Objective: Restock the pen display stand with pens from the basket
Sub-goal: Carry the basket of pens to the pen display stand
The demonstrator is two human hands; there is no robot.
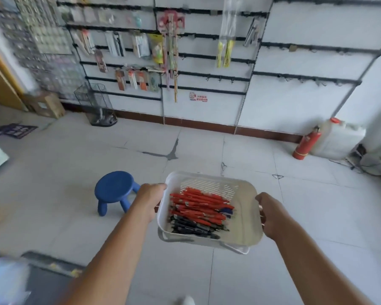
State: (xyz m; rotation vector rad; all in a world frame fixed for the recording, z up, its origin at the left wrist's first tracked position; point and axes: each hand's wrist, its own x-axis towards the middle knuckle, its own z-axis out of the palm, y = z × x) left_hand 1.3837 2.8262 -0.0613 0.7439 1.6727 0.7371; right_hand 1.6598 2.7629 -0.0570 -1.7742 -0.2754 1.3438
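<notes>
A white slat wall (306, 23) with black rails fills the far side, packaged stationery (141, 45) hanging on its left part. Below it spreads a pale tiled floor (75, 155). A white jerrycan (339, 139) stands at the right by the wall, with a red fire extinguisher (306, 144) just beside it. A wire mesh bin (97, 106) stands against the wall at the left. A blue stool (114, 187) stands on the tiles, left of the white plastic basket (244, 221), which is held in the air, well clear of the floor. The left hand (149, 199) grips the basket's left rim and the right hand (271, 213) grips its right rim. Inside lie the pens (198, 208) in a heap against the left wall, mostly red, with black ones at the near end.
</notes>
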